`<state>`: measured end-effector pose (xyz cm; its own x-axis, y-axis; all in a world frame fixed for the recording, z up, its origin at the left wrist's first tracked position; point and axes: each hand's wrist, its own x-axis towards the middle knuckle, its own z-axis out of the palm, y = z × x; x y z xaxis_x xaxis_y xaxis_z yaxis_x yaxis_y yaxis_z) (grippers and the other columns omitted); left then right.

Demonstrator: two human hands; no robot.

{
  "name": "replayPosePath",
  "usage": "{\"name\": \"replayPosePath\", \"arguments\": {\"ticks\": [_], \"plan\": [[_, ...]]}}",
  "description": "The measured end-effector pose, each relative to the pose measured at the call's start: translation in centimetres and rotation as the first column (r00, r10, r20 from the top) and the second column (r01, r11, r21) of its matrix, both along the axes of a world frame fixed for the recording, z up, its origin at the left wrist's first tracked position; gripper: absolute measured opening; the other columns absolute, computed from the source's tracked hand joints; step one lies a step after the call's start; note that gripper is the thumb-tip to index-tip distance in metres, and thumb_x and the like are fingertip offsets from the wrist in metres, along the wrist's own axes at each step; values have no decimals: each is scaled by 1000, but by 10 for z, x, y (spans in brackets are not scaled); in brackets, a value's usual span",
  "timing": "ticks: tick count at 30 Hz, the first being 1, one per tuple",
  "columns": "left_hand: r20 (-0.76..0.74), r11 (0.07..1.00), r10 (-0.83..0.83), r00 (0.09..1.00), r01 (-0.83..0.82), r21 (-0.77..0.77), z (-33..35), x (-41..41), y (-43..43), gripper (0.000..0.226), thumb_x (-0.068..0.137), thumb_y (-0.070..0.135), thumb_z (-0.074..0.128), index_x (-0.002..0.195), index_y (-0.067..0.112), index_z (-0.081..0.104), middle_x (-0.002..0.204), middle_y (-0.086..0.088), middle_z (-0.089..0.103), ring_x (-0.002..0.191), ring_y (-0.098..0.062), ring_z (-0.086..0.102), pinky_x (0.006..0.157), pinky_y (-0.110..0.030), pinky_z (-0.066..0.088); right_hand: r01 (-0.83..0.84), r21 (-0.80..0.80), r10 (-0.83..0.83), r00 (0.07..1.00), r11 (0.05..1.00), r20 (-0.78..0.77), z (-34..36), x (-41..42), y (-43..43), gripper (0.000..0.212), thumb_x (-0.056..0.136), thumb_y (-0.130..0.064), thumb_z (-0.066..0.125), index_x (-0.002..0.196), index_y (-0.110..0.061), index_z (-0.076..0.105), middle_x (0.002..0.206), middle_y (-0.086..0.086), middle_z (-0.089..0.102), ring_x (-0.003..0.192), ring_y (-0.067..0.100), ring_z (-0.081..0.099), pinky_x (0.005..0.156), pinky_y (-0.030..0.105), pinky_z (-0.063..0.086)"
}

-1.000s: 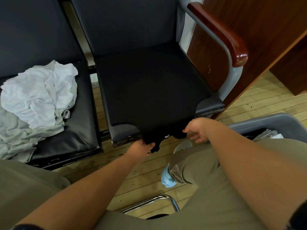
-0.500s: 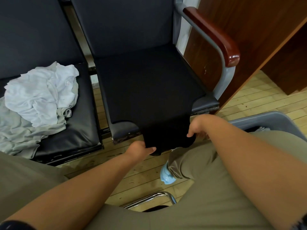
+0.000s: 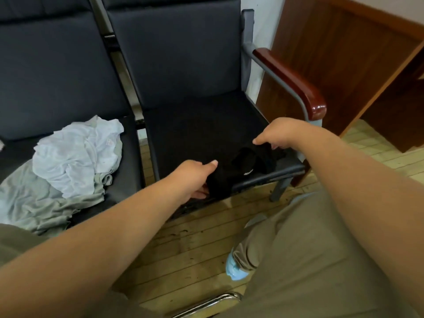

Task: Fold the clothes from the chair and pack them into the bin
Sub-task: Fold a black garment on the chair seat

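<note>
**A:** There it was: a black garment (image 3: 241, 167) bunched at the front edge of the right-hand seat (image 3: 195, 129), with both hands on it!

**B:** Right. The left hand (image 3: 195, 177) pinched the near-left edge, one digit stretched over the top and the other fingers tucked under the cloth. The right hand (image 3: 275, 134) had its fingers curled down, nipping the fabric on the far right side.

**A:** How far along, would you say?

**B:** Early going, by my reckoning. That black piece was rumpled, with no clean fold in it. Over on the left-hand seat (image 3: 128, 171), a white garment (image 3: 75, 154) lay crumpled on top of a grey-green garment (image 3: 46, 203), and neither was folded.

**A:** And the bin?

**B:** Out of shot, so I couldn't tell what was packed. At least three pieces were left to fold.

**A:** Give us the setting.

**B:** Two dark padded chairs stood side by side. The right one had a glossy red-brown armrest (image 3: 293, 81) on a grey metal frame. Behind it was a strip of pale wall, then brown wooden panelling (image 3: 339, 60). The plank floor (image 3: 202, 244) was pale and stained below the seats. The person faced the chairs in khaki trousers, with a blue shoe cover (image 3: 235, 270) on one foot. A chrome tube (image 3: 211, 302) ran along the bottom edge.
</note>
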<state>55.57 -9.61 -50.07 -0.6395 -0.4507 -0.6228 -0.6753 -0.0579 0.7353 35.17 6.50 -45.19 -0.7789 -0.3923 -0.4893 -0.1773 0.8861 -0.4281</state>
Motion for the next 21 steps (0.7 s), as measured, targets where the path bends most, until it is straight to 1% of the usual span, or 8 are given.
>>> {"name": "replayPosePath", "arguments": {"ticks": [3, 5, 10, 12, 14, 16, 18, 21], "plan": [[-119, 978, 164, 979, -145, 150, 19, -22, -28, 48, 106, 37, 64, 146, 12, 55, 115, -10, 72, 98, -30, 75, 87, -49, 65, 122, -175, -130, 991, 977, -35, 5, -18, -22, 38, 90, -41, 82, 108, -9, 73, 106, 10, 74, 91, 28, 72, 76, 39, 62], [-158, 942, 270, 950, -227, 246, 25, -38, -48, 29, 108, 22, 61, 135, 10, 61, 116, -10, 75, 101, -29, 76, 80, -46, 66, 180, -247, -191, 981, 952, -22, 7, -28, -41, 35, 92, -38, 81, 107, -8, 72, 104, 14, 73, 89, 33, 73, 71, 42, 64], [-203, 872, 423, 883, -336, 356, 30, -82, -91, 26, 107, 9, 52, 132, 10, 59, 122, -10, 73, 105, -26, 74, 61, -35, 62, 444, -456, -358, 895, 771, 265, 1, -57, -89, 19, 94, -20, 79, 106, -12, 66, 107, 13, 70, 91, 30, 72, 54, 37, 63], [-205, 858, 454, 867, -362, 365, 25, -98, -106, 26, 107, 10, 52, 132, 10, 58, 124, -9, 72, 104, -23, 72, 64, -35, 59, 508, -489, -380, 859, 709, 343, -11, -69, -106, 19, 94, -22, 78, 108, -17, 66, 109, 8, 69, 92, 24, 70, 51, 30, 58], [-200, 831, 498, 844, -399, 388, 17, -113, -120, 26, 107, 11, 53, 133, 9, 57, 126, -11, 70, 100, -22, 70, 60, -31, 57, 568, -505, -388, 819, 650, 423, -28, -84, -123, 31, 90, -25, 81, 116, -19, 66, 115, 7, 70, 99, 24, 70, 59, 32, 57], [-181, 793, 545, 819, -433, 429, 8, -126, -134, 27, 107, 9, 53, 134, 7, 56, 128, -13, 68, 91, -21, 67, 53, -27, 54, 633, -494, -387, 765, 596, 514, -43, -98, -140, 25, 89, -23, 82, 109, -20, 68, 113, 5, 72, 103, 24, 71, 65, 32, 56], [-157, 759, 580, 799, -462, 459, -1, -139, -147, 26, 107, 9, 53, 133, 5, 56, 124, -14, 67, 80, -19, 64, 49, -23, 52, 679, -477, -370, 718, 558, 589, -54, -111, -154, 19, 90, -21, 82, 103, -21, 69, 110, 3, 73, 102, 20, 72, 59, 26, 53], [-126, 705, 627, 769, -491, 512, -12, -155, -167, 22, 105, 7, 54, 126, 1, 58, 107, -14, 64, 62, -15, 62, 45, -20, 50, 715, -468, -333, 674, 520, 660, -63, -130, -174, 18, 92, -22, 79, 107, -21, 68, 100, 0, 71, 79, 13, 66, 41, 18, 42]]}}
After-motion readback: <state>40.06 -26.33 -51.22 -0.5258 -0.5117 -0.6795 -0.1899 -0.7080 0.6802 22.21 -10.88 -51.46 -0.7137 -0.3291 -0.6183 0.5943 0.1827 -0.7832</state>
